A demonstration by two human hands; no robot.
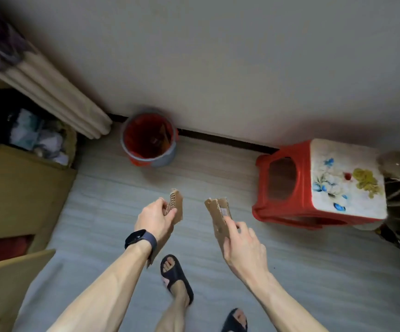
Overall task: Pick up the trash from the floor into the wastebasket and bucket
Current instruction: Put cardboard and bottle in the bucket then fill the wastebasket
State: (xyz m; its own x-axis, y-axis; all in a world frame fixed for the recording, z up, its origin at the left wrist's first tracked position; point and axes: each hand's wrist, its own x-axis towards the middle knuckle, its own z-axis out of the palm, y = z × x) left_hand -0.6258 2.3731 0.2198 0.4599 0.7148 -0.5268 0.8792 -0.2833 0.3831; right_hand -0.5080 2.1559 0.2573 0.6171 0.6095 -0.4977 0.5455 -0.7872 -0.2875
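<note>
My left hand (155, 218), with a dark watch on its wrist, grips a torn strip of brown cardboard (177, 204) that runs down under the palm. My right hand (242, 240) grips a second torn cardboard piece (218, 213) bearing a small white label. Both pieces are held upright above the floor, a short gap between them. A red bucket with a grey rim (149, 139) stands against the wall ahead, slightly left of my hands, with some brown scraps inside.
A red plastic stool with a flowered top (323, 183) stands at the right by the wall. Cardboard boxes (21, 188) holding cloth line the left side, under a curtain (57, 97). My sandalled feet (176, 276) are on the pale floor below.
</note>
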